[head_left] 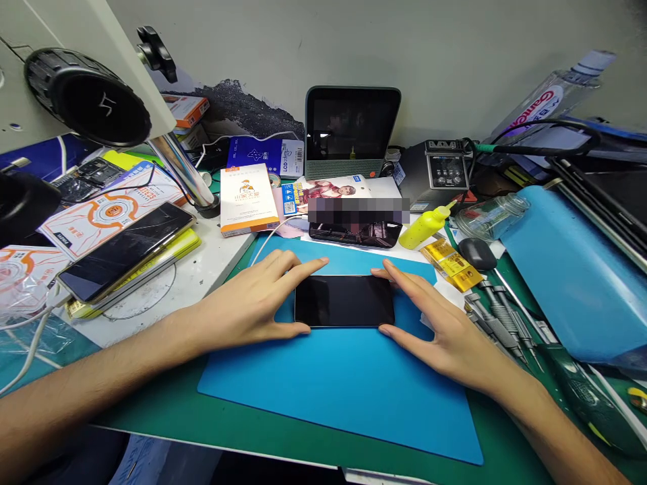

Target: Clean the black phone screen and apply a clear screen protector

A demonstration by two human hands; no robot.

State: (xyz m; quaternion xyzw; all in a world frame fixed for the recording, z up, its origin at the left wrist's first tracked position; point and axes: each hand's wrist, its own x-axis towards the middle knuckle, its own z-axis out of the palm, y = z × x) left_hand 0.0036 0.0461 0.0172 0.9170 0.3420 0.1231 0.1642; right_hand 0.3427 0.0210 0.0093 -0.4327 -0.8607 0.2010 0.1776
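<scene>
A smartphone with a dark screen lies face up and sideways on the blue mat. At its left end is my left hand, thumb at the near edge and forefinger stretched along the far edge. My right hand frames the right end the same way, thumb at the near corner and fingertips at the far corner. Both hands hold the phone between thumb and fingers. Just beyond it, another phone lies with its screen lit, partly covered by a blurred patch.
Screwdrivers lie right of the mat, beside a yellow bottle and a glass jar. To the left, a phone rests on a stack below the microscope. A display stands at the back.
</scene>
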